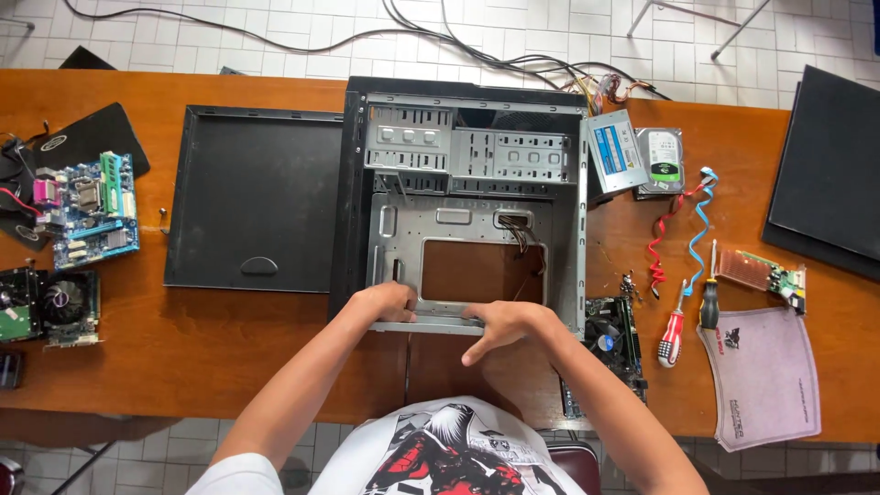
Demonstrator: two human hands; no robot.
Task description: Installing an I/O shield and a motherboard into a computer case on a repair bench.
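Observation:
An open, empty computer case (467, 156) lies on its side on the wooden table (202, 339), its grey metal inner tray facing up. My left hand (385, 301) grips the near rim of the case at its lower left. My right hand (502, 323) rests on the same rim a little to the right, fingers curled over the metal edge. A bundle of thin wires (522, 234) hangs inside the case near its middle.
The black side panel (257, 197) lies left of the case. Two circuit boards (92, 206) and a fan card (55, 307) sit at far left. Right of the case: power supply (614, 151), hard drive (662, 160), cables (678, 229), two screwdrivers (687, 316), a motherboard (614, 344), a card (761, 272), grey mat (765, 376).

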